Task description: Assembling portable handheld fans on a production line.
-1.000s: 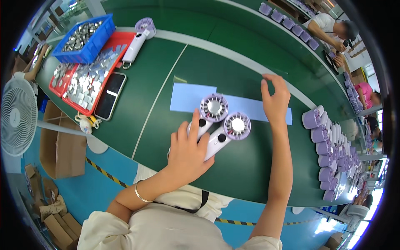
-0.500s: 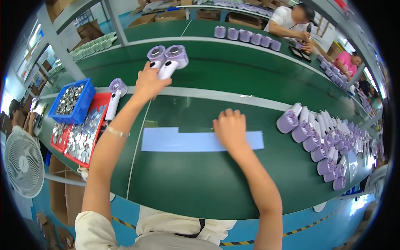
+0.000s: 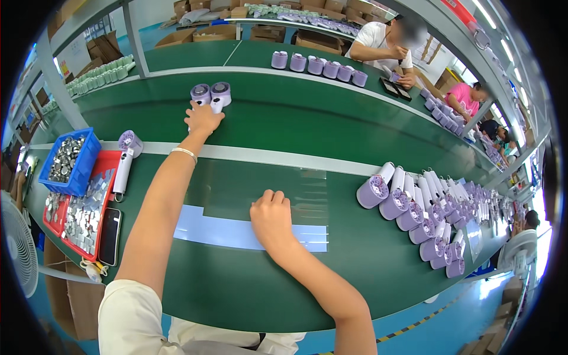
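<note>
My left hand reaches out over the far green belt, its fingers closed round the white handles of two handheld devices with round lilac heads. The heads lie side by side, facing up. On the near worktop my right hand rests with its fingers curled down over a pale blue strip beside a clear sheet. Whatever might be under those fingers is hidden. Another lilac-and-white device lies to the left of my left forearm.
Left stand a blue bin of small metal parts, a red tray of flat silver pieces and a phone. Rows of similar devices lie right. Lilac housings line the back, near a co-worker in white.
The view has shifted. My left hand has carried the two devices farther out and lower, toward the far belt. My right hand has slid slightly left along the blue strip.
</note>
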Demonstrator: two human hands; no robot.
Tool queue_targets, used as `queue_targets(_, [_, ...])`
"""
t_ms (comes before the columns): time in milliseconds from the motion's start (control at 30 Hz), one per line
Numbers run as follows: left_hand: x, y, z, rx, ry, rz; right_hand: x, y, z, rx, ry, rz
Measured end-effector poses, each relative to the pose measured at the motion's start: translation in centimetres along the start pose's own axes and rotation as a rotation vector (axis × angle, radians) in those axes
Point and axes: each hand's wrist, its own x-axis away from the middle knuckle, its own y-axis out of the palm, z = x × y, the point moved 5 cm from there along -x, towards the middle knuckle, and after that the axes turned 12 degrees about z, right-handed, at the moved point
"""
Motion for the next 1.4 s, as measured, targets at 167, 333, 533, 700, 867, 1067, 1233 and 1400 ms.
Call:
queue_targets(167, [1.0,1.3,2.9,-0.086,0.138,-0.005,0.5,0.5,2.1,0.025,0.014,-0.076])
queue_targets(333, [-1.1,-0.4,-4.7,-0.093,0.359,0.234,-1.7,0.6,-0.9,0.014,0.005,-0.063])
queue_targets(533, [19.9,-10.6,-0.3,0.317,0.908,-0.203,-2.2,0.8,5.0,-0.408,0.261,-0.157])
queue_targets(700, [33.1,-14.8,-2.6,0.292,1.225,-0.45,-5.1,-5.8,17.1,0.207,0.479,0.209])
queue_targets(867, [34.4,-15.0,-2.3,0.461,1.205,-0.522,0.8,-4.3,27.4,0.466,0.812,0.052])
queue_targets(1067, [34.4,-14.8,-2.3,0.549,1.189,-0.469,4.2,-3.3,29.1,0.29,1.024,-0.413])
queue_targets(1233, [34.2,-14.5,-3.0,0.58,1.13,-0.452,4.0,-3.6,26.6,0.187,0.947,-0.453])
queue_targets(1400, [34.2,-14.3,-2.5,0.61,1.104,-0.413,4.8,-5.0,27.7,0.163,1.041,-0.592])
